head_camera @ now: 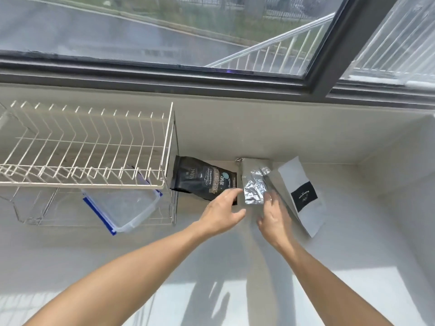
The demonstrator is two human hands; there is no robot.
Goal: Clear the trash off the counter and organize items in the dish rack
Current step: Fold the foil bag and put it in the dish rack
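A black coffee bag [202, 178] lies on the counter just right of the white wire dish rack [84, 147]. Beside it stands a crumpled silver foil pouch [253, 184], and a white pouch with a black label [303, 196] leans to its right. My left hand [222, 211] reaches over the black bag's lower corner, fingers apart and holding nothing. My right hand [274, 217] is at the foot of the silver pouch and the white pouch, fingers spread and blurred. A clear plastic container with blue clips [122, 208] sits tilted in the rack's lower tier.
The pale counter [164, 267] runs toward me, with a raised ledge [259, 128] behind the bags below a dark-framed window [211, 76]. A wall [404, 175] closes the right side. The rack's upper tier holds nothing.
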